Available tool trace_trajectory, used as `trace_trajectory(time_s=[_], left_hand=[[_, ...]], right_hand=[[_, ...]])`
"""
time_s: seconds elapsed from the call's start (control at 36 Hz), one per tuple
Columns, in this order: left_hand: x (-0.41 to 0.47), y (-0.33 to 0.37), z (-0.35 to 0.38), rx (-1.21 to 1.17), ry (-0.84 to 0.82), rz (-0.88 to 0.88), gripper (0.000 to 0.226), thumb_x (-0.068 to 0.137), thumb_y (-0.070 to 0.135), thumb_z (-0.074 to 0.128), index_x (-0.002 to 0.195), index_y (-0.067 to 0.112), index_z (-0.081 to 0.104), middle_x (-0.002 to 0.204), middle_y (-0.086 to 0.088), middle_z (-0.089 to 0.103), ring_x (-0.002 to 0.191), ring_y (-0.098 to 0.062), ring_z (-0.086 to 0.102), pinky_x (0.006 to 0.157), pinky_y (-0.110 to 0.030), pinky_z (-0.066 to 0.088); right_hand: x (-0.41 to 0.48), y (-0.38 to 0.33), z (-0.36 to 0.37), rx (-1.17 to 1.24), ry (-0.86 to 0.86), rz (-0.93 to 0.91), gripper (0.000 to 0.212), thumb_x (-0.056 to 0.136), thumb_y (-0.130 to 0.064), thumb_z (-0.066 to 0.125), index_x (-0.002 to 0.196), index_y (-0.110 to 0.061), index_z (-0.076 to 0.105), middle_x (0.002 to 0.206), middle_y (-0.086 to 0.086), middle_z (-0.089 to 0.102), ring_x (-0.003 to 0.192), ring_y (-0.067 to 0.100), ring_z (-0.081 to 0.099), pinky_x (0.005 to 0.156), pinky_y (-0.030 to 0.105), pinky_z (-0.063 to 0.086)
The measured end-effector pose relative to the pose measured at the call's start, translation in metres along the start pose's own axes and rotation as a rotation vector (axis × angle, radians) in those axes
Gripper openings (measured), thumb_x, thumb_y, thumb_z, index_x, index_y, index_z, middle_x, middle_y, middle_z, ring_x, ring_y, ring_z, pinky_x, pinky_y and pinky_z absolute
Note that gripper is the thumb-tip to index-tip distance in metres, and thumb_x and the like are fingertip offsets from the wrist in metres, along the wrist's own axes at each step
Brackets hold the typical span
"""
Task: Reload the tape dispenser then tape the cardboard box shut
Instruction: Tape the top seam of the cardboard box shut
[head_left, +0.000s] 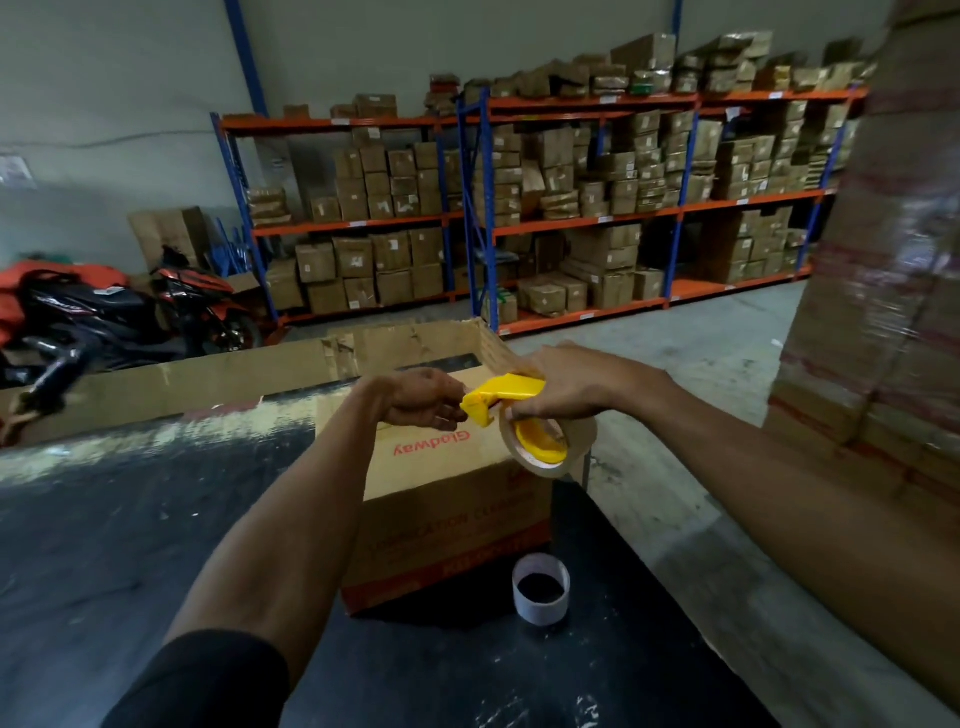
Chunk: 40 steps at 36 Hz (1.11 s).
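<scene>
A brown cardboard box (447, 509) with red "Glodway" print stands on the dark table (130, 545) in front of me. Above its top my right hand (566, 384) grips a yellow tape dispenser (506, 397) with a roll of tan tape (550, 452) seated on its hub. My left hand (423, 397) is at the dispenser's front end, fingers pinched at the blade side; whether it holds the tape's end I cannot tell. An empty white tape core (541, 588) stands on the table just in front of the box.
A large flattened cardboard sheet (218, 379) leans along the table's far edge. A tall wrapped stack of cartons (878, 291) rises at the right. Shelves full of boxes (571, 197) line the back wall, and motorcycles (130, 312) are parked at the left.
</scene>
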<state>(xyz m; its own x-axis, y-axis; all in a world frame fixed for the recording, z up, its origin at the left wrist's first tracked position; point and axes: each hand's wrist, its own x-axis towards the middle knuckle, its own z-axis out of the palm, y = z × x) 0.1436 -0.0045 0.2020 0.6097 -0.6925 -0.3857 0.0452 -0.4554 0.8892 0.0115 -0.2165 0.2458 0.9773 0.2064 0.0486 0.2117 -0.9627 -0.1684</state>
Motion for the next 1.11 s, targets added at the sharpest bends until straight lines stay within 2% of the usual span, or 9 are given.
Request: trace_trajectory(time_s=[0.14, 0.22, 0.31, 0.44, 0.58, 0.67, 0.81, 0.92, 1.11], left_hand=[[0.010, 0.016, -0.010, 0.021, 0.095, 0.047, 0.018, 0.106, 0.018, 0.050, 0.103, 0.010, 0.067, 0.108, -0.010, 0.072, 0.102, -0.020, 0.069, 0.085, -0.034, 0.059], [0.025, 0.016, -0.015, -0.043, 0.123, 0.100, 0.022, 0.107, 0.016, 0.049, 0.097, 0.011, 0.067, 0.103, -0.010, 0.071, 0.098, -0.021, 0.068, 0.093, -0.039, 0.056], [0.035, 0.018, -0.021, -0.060, 0.136, 0.140, 0.022, 0.107, 0.019, 0.049, 0.099, 0.011, 0.067, 0.104, -0.010, 0.068, 0.099, -0.021, 0.065, 0.092, -0.039, 0.056], [0.064, 0.010, -0.026, 0.104, 0.224, 0.206, 0.022, 0.106, 0.012, 0.052, 0.088, 0.010, 0.065, 0.084, -0.007, 0.063, 0.078, -0.015, 0.058, 0.071, -0.024, 0.054], [0.082, -0.010, -0.039, 0.383, 0.360, 0.231, 0.019, 0.104, 0.008, 0.054, 0.088, 0.008, 0.065, 0.077, -0.004, 0.059, 0.073, -0.014, 0.054, 0.069, -0.029, 0.047], [0.093, -0.025, -0.051, 0.563, 0.446, 0.222, 0.018, 0.105, 0.012, 0.051, 0.100, 0.005, 0.067, 0.077, -0.002, 0.062, 0.071, -0.015, 0.056, 0.068, -0.030, 0.046], [0.108, -0.033, -0.051, 0.757, 0.507, 0.314, 0.019, 0.105, 0.014, 0.048, 0.089, 0.020, 0.058, 0.075, 0.002, 0.063, 0.067, -0.014, 0.058, 0.067, -0.031, 0.043], [0.117, -0.041, -0.049, 0.828, 0.507, 0.331, 0.014, 0.104, 0.017, 0.050, 0.091, 0.019, 0.054, 0.084, -0.003, 0.062, 0.076, -0.020, 0.057, 0.070, -0.034, 0.041], [0.139, -0.054, -0.049, 0.975, 0.536, 0.330, 0.015, 0.106, 0.025, 0.046, 0.105, 0.013, 0.055, 0.102, -0.015, 0.069, 0.089, -0.034, 0.063, 0.070, -0.037, 0.040]], right_hand=[[0.005, 0.000, 0.001, 0.036, 0.069, 0.046, 0.074, 0.080, -0.066, 0.067, 0.141, -0.028, 0.050, 0.129, 0.006, 0.062, 0.111, 0.028, 0.058, 0.080, 0.039, 0.045], [0.010, 0.000, -0.001, 0.105, 0.104, 0.081, 0.080, 0.088, -0.050, 0.072, 0.152, -0.024, 0.032, 0.119, 0.006, 0.056, 0.096, 0.024, 0.048, 0.075, 0.035, 0.036], [0.016, 0.000, -0.007, 0.106, 0.134, 0.100, 0.070, 0.089, -0.047, 0.072, 0.145, -0.026, 0.036, 0.110, 0.001, 0.052, 0.094, 0.023, 0.046, 0.075, 0.035, 0.035], [0.032, -0.002, 0.000, 0.069, 0.185, 0.114, 0.064, 0.087, -0.054, 0.071, 0.140, -0.026, 0.048, 0.140, 0.009, 0.059, 0.122, 0.032, 0.053, 0.079, 0.035, 0.036], [0.034, -0.009, 0.011, 0.030, 0.017, 0.162, 0.044, 0.086, -0.060, 0.067, 0.108, -0.021, 0.065, 0.098, 0.004, 0.067, 0.079, 0.016, 0.055, 0.062, 0.032, 0.038], [0.031, -0.009, 0.022, 0.026, -0.017, 0.207, 0.037, 0.086, -0.056, 0.068, 0.088, -0.020, 0.066, 0.078, -0.001, 0.059, 0.072, 0.017, 0.055, 0.057, 0.032, 0.038], [0.040, -0.014, 0.035, 0.038, 0.004, 0.276, 0.035, 0.083, -0.052, 0.072, 0.085, -0.018, 0.066, 0.075, -0.001, 0.056, 0.065, 0.012, 0.051, 0.051, 0.030, 0.034], [0.053, -0.016, 0.043, 0.035, -0.002, 0.320, 0.039, 0.080, -0.054, 0.073, 0.068, -0.020, 0.059, 0.069, 0.000, 0.057, 0.061, 0.014, 0.051, 0.051, 0.029, 0.034], [0.073, -0.016, 0.050, 0.015, -0.028, 0.341, 0.037, 0.080, -0.050, 0.072, 0.068, -0.020, 0.054, 0.072, 0.001, 0.057, 0.065, 0.019, 0.054, 0.052, 0.030, 0.036]])
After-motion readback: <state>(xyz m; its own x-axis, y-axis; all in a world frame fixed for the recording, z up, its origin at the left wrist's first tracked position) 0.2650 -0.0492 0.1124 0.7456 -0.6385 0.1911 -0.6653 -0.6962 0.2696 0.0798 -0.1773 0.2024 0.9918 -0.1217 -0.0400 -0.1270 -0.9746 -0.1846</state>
